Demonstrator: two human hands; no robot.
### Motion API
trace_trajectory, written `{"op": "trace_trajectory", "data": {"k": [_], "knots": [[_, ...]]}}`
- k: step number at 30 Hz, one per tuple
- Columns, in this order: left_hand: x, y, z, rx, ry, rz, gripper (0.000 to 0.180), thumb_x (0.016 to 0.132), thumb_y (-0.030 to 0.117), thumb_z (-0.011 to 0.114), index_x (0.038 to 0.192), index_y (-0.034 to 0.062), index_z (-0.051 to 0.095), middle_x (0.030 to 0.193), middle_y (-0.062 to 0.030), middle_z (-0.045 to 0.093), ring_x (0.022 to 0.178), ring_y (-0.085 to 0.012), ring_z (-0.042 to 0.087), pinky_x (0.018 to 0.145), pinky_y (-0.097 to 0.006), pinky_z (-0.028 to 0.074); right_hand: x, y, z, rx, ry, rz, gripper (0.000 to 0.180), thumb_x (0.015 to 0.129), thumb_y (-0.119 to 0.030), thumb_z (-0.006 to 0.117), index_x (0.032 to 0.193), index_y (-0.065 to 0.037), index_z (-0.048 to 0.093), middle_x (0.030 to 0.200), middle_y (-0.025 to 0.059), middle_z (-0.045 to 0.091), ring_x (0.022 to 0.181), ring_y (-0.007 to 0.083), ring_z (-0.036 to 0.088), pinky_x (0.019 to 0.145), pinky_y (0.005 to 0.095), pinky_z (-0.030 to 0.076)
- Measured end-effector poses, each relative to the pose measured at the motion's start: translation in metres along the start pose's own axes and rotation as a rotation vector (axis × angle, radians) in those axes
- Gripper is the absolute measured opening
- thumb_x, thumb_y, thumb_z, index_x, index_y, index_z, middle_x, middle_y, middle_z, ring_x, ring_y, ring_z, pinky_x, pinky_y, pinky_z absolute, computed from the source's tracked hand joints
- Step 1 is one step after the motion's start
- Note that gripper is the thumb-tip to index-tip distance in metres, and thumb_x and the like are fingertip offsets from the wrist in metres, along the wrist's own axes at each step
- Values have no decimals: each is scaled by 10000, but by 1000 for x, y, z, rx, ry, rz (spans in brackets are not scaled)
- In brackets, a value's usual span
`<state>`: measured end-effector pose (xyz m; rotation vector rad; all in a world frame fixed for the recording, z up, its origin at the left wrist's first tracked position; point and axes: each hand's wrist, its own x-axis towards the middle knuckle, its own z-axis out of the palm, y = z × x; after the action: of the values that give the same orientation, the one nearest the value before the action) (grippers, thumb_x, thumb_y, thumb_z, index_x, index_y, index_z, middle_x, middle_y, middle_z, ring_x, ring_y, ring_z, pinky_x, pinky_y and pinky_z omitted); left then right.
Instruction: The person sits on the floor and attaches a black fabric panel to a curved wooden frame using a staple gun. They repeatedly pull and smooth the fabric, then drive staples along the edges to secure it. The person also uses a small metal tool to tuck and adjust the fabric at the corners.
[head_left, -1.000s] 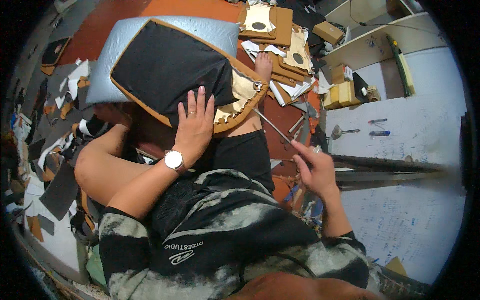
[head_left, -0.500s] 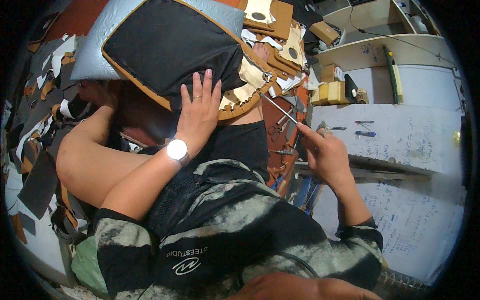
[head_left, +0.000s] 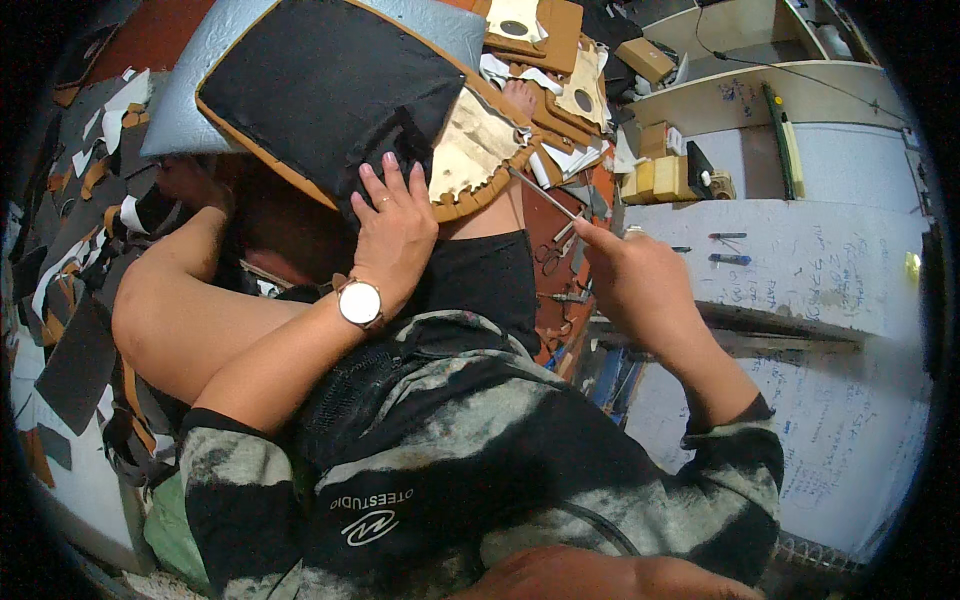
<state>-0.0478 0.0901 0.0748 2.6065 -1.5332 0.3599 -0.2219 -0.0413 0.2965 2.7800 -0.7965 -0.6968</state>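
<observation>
Along the left edge of the frame, scraps of grey, black and tan material [head_left: 75, 200] lie scattered. In the upper left and centre, a large black panel with a tan border [head_left: 330, 95] rests tilted on the person's raised knee, over a grey sheet [head_left: 200, 90]. The left hand [head_left: 395, 225], with a white-faced wristwatch [head_left: 360, 303] on its wrist, lies flat on the panel's lower edge, fingers spread and pressing, not gripping. Just right of it, the panel's pale notched flap [head_left: 475, 155] sticks out. A thin metal needle-like tool [head_left: 545, 195] runs from that flap down to the right hand [head_left: 635, 280], centre right, whose fingers pinch its end. In the upper right, small tan boxes [head_left: 660, 178] sit on the white table [head_left: 800, 260].
</observation>
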Motion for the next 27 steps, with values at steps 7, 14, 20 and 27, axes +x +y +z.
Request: {"op": "trace_trajectory", "data": {"k": [7,14,20,27], "knots": [[1,3,5,-64,-23,-8,487,1013,70,539,1490,-22,569,1505,-376,538,1319,-574,598,971,-612,593,8,-6,14,88,74,9,375,1000,-167,672,1373,-173,707,875,235,725,775,415,740,686,497,580],[-1,6,4,-56,-16,-9,485,1015,77,538,1489,-21,572,1504,-366,546,1311,-569,607,979,-625,585,19,35,55,702,209,-41,315,991,-94,710,1295,-155,764,958,263,749,794,427,729,689,455,564],[0,6,-1,-69,-36,-6,489,1017,71,531,1497,-19,567,1505,-368,548,1325,-562,601,998,-628,574,2,14,63,253,208,29,332,994,-81,685,1312,-155,746,950,234,756,764,456,707,680,473,556],[-1,3,-1,-46,-43,-2,490,1024,76,530,1504,-16,558,1518,-359,541,1342,-560,590,1016,-623,568,11,28,89,951,127,119,302,1023,-136,718,1311,-49,737,824,110,737,680,92,624,637,288,494]]}}
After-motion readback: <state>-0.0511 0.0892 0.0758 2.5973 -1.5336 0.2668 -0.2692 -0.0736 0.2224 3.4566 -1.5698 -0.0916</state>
